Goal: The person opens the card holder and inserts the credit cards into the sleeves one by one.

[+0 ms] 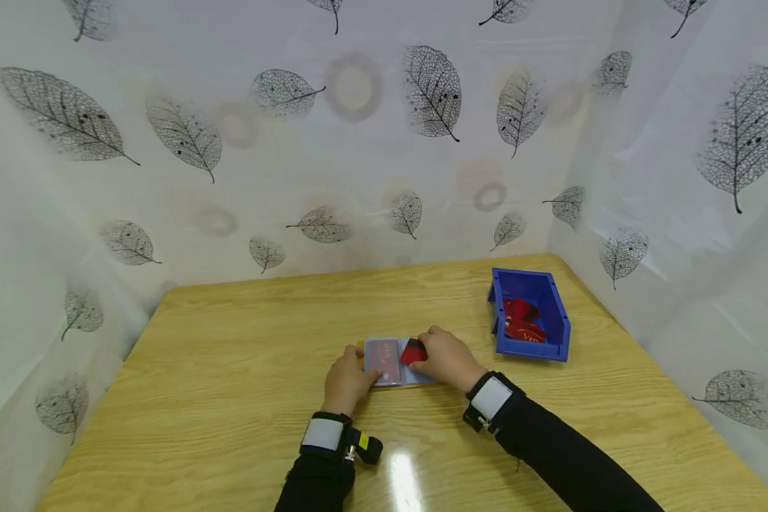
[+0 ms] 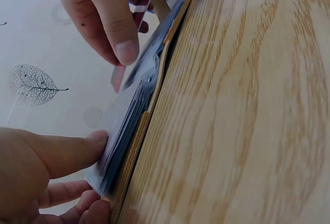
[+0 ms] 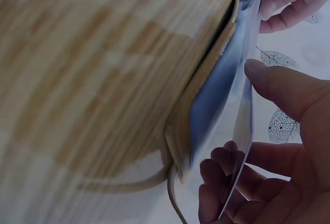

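Observation:
A card holder (image 1: 417, 377) with clear plastic sleeves lies spread on the table. Its brown cover (image 2: 135, 146) and stacked sleeves show edge-on in the left wrist view. Behind the left sleeve is a reddish card (image 1: 384, 360) with pale lettering. My left hand (image 1: 345, 382) pinches the holder's left end, thumb on the sleeves and fingers round the edge. Between thumb and fingers, my right hand (image 1: 449, 357) holds a red and black card (image 1: 412, 352) over the right-hand page. In the right wrist view this card (image 3: 245, 118) stands tilted beside the sleeve.
A blue plastic bin (image 1: 555, 348) stands at the back right of the wooden table (image 1: 230, 341), with several red cards (image 1: 523, 328) inside. White curtains with a leaf print (image 1: 432, 92) hang behind and at both sides. A thin strap (image 3: 129, 187) trails from the holder's end.

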Demonstrator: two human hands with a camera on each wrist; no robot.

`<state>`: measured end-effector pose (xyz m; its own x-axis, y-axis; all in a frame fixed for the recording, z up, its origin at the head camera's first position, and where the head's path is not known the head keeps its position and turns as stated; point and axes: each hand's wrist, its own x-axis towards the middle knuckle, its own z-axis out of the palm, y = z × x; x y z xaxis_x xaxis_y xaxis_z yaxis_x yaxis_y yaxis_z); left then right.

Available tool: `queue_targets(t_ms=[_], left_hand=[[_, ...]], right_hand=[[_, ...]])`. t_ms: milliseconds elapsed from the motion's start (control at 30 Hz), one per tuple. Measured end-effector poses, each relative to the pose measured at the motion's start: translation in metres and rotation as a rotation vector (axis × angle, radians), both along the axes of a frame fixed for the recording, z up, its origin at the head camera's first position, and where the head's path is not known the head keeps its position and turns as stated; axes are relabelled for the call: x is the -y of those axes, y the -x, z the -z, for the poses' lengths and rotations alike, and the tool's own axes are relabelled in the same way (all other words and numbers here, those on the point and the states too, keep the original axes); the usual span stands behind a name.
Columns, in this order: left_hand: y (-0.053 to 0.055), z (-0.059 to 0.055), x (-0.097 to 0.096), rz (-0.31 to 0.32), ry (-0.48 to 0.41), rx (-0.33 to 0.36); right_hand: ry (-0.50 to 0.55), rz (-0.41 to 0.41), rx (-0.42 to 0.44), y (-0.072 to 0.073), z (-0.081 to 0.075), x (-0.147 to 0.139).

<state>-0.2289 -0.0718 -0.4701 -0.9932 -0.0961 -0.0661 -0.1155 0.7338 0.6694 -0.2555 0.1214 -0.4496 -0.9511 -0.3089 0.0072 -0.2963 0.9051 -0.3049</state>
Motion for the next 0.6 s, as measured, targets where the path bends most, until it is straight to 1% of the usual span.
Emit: queue_targets(t_ms=[100,267,600], left_hand=[[0.0002,0.0002,0.0002,0.000,0.001,-0.005],[0.0001,0.0006,0.0006,0.005,0.006,-0.021],[0.0002,0.0005,0.0009,0.002,0.007,-0.017]], right_hand=[[-0.009,0.008,0.010,-0.0002,0.0020,0.0006],[0.008,0.013,0.018,-0.0011,0.0030,0.0003],[0.010,0.014,0.027,-0.0026,0.0017,0.0010]])
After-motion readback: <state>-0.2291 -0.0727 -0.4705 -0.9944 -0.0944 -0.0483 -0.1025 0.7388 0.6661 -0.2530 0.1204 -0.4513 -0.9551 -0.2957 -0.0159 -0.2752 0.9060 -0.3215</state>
